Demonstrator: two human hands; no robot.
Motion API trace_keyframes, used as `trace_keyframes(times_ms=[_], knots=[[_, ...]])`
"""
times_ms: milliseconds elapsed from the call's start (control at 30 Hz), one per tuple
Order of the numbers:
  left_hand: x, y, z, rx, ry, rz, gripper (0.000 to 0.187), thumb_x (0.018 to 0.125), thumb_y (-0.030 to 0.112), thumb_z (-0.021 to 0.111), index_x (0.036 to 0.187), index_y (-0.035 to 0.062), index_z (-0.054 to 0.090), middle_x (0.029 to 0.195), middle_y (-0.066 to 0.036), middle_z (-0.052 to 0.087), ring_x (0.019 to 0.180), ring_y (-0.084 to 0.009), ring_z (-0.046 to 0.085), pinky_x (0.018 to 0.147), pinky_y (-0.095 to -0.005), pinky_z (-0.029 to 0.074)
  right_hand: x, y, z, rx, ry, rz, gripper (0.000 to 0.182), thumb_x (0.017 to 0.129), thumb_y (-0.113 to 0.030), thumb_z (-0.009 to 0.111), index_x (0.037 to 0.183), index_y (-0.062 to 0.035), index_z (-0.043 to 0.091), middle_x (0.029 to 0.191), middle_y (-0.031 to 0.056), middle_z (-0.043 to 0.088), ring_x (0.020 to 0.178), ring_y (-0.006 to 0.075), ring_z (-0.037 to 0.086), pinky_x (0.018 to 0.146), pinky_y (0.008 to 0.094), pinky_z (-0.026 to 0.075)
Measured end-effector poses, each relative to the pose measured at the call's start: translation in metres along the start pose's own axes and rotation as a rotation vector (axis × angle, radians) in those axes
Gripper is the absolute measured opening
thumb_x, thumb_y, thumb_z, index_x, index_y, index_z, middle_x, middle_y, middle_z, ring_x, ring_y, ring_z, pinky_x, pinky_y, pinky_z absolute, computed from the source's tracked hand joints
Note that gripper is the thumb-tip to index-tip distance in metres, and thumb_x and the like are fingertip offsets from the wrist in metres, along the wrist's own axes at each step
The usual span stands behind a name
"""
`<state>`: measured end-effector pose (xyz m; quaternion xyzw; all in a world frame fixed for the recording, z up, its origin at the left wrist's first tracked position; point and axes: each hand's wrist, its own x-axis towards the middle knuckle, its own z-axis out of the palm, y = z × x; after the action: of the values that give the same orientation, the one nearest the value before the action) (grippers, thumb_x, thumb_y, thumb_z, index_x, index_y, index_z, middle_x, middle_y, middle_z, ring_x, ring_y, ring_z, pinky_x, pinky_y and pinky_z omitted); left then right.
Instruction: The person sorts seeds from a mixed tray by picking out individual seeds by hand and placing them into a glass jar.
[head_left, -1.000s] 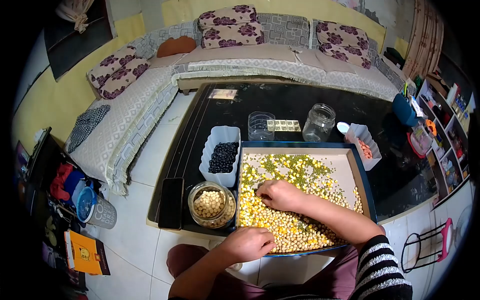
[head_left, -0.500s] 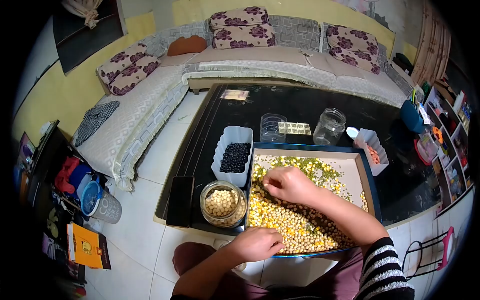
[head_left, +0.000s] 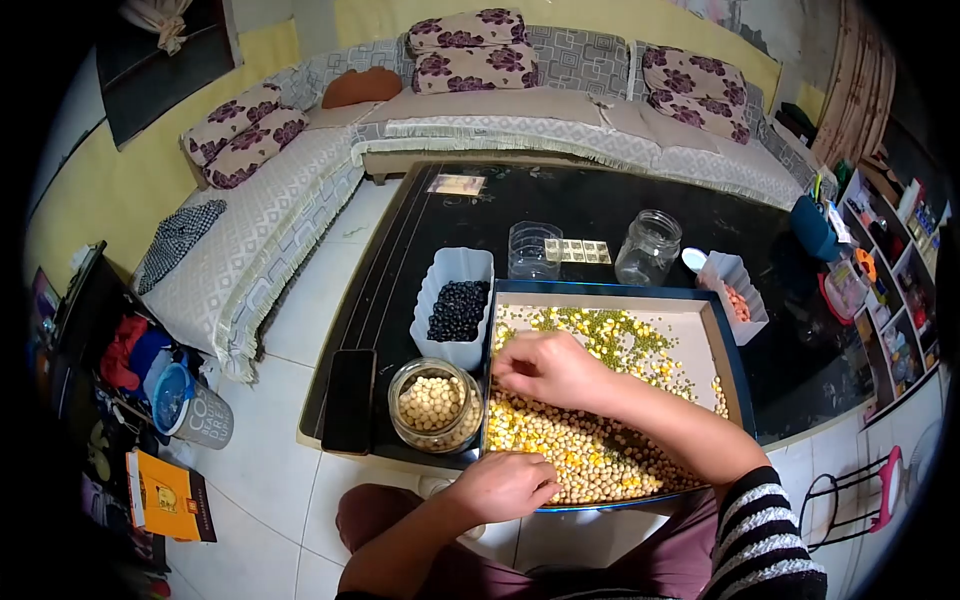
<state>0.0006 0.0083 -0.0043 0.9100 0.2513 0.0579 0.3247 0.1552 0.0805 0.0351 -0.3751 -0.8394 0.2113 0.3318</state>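
Note:
A shallow box [head_left: 738, 375] with a dark rim holds mixed yellow corn, pale round beans [head_left: 610, 465] and small green beans [head_left: 625, 335]. My right hand [head_left: 550, 370] is over the box's left part, its fingers curled down at the beans; the fingertips are hidden. At the box's front left corner rests my left hand [head_left: 508, 485], fingers bent together near the pale beans; what they hold, if anything, is too small to name. Left of the box stand a glass jar [head_left: 433, 405] of pale beans and a white plastic container [head_left: 455, 262] with black beans.
A phone [head_left: 350, 400] lies at the black table's [head_left: 400, 240] left edge. Behind the box are a clear plastic container [head_left: 533, 252], a glass jar [head_left: 648, 248] and a blister pack [head_left: 583, 251]. Right of them, a container [head_left: 745, 300] holds reddish nuts.
My right hand has moved slightly left relative to the box, toward its left wall. My left hand stays near the front left corner. The whole view has shifted a little.

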Motion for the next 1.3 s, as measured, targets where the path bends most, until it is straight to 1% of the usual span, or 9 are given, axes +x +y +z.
trace_keyframes(times_ms=[100,300,400,633,933,1033,1067,1133,1300], knots=[[0.001,0.002,0.000,-0.024,0.055,0.015,0.024,0.084,0.026,0.051,0.077,0.0049,0.060,0.078,-0.012,0.060,0.074,-0.0311,0.059,0.068,-0.0412,0.048,-0.027,0.024,0.003,-0.051,-0.131,0.099,0.015,0.070,-0.008,0.067,0.083,-0.0044,0.064,0.078,0.0087,0.062,0.067,0.0207,0.061,0.061,0.0303,0.050],[0.001,0.002,0.000,-0.031,0.021,-0.013,0.024,0.084,0.027,0.051,0.077,0.0054,0.060,0.078,-0.011,0.060,0.075,-0.0308,0.059,0.069,-0.0408,0.048,-0.049,0.040,0.018,-0.091,-0.232,0.111,0.023,0.069,-0.005,0.064,0.092,-0.0068,0.065,0.089,0.0114,0.062,0.073,0.0264,0.062,0.067,0.0340,0.051],[0.001,0.000,0.001,-0.031,0.033,0.002,0.024,0.084,0.027,0.052,0.078,0.0053,0.060,0.079,-0.011,0.060,0.075,-0.0309,0.059,0.069,-0.0410,0.047,-0.049,0.041,0.022,-0.096,-0.221,0.085,0.017,0.068,-0.003,0.059,0.085,-0.0052,0.063,0.086,0.0135,0.062,0.077,0.0304,0.061,0.072,0.0371,0.050],[0.001,0.001,0.000,-0.037,0.028,0.004,0.024,0.084,0.027,0.051,0.078,0.0045,0.060,0.078,-0.012,0.060,0.076,-0.0310,0.059,0.069,-0.0414,0.047,-0.048,0.037,0.017,-0.195,-0.285,0.095,0.014,0.070,-0.006,0.063,0.084,-0.0057,0.062,0.086,0.0112,0.063,0.074,0.0291,0.062,0.069,0.0360,0.050],[0.002,0.001,-0.001,-0.007,-0.037,-0.017,0.024,0.086,0.027,0.050,0.089,0.0057,0.061,0.085,-0.011,0.060,0.078,-0.0307,0.059,0.069,-0.0409,0.048,0.011,-0.022,-0.012,0.001,0.047,-0.091,0.008,0.075,-0.009,0.059,0.080,-0.0025,0.059,0.076,0.0126,0.059,0.072,0.0303,0.059,0.065,0.0372,0.049],[0.002,-0.002,0.001,-0.001,-0.031,-0.010,0.024,0.086,0.027,0.050,0.089,0.0055,0.061,0.085,-0.011,0.060,0.078,-0.0306,0.059,0.069,-0.0409,0.048,0.030,-0.037,0.005,0.078,0.043,-0.201,0.008,0.074,-0.006,0.057,0.081,-0.0029,0.058,0.079,0.0134,0.059,0.074,0.0326,0.059,0.065,0.0388,0.049],[0.002,-0.002,0.001,-0.001,-0.026,-0.005,0.025,0.086,0.027,0.050,0.089,0.0054,0.061,0.085,-0.011,0.060,0.078,-0.0306,0.059,0.069,-0.0409,0.048,0.033,-0.038,0.010,0.000,-0.023,-0.195,0.012,0.075,-0.007,0.060,0.087,-0.0044,0.060,0.083,0.0096,0.060,0.076,0.0261,0.060,0.065,0.0340,0.050],[0.001,-0.001,0.000,0.002,-0.019,0.001,0.025,0.086,0.027,0.050,0.089,0.0055,0.061,0.085,-0.010,0.060,0.077,-0.0306,0.059,0.068,-0.0409,0.048,0.036,-0.036,0.017,0.024,-0.010,-0.215,0.013,0.075,-0.007,0.060,0.087,-0.0047,0.060,0.083,0.0095,0.060,0.076,0.0265,0.060,0.066,0.0341,0.050],[0.000,-0.001,0.002,-0.004,0.005,-0.002,0.025,0.086,0.027,0.050,0.089,0.0060,0.061,0.084,-0.010,0.060,0.076,-0.0307,0.059,0.067,-0.0411,0.048,0.012,-0.017,0.000,0.008,0.026,-0.097,0.009,0.073,-0.007,0.058,0.081,-0.0032,0.059,0.077,0.0128,0.058,0.074,0.0311,0.059,0.066,0.0383,0.048]])
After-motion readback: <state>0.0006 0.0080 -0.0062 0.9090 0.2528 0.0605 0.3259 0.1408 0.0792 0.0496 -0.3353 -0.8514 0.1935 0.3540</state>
